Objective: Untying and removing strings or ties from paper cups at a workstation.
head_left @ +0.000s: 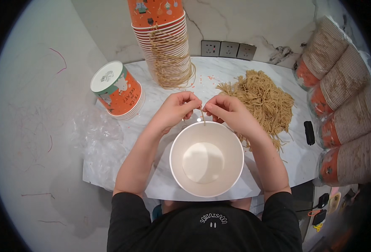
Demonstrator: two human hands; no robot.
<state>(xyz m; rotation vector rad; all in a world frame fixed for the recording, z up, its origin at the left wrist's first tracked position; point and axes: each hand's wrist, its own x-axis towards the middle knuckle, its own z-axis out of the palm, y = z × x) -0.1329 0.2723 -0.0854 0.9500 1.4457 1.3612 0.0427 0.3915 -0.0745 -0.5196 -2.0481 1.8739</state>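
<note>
While the left hand and right hand pinch thin tan string, round bucket, open-topped, cream inside, smooth

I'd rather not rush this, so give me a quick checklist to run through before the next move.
1. Cord at the fingertips, between left hand and right hand: ok.
2. Both hands gripping it: cannot tell; the fingers hide the contact.
3. Open bucket below the hands, mouth up: ok.
4. Cord secured to the bucket: cannot tell; it reaches the far rim, fastening unclear.
5. Spare tan cords nearby: ok, piled beside the right hand.
</note>
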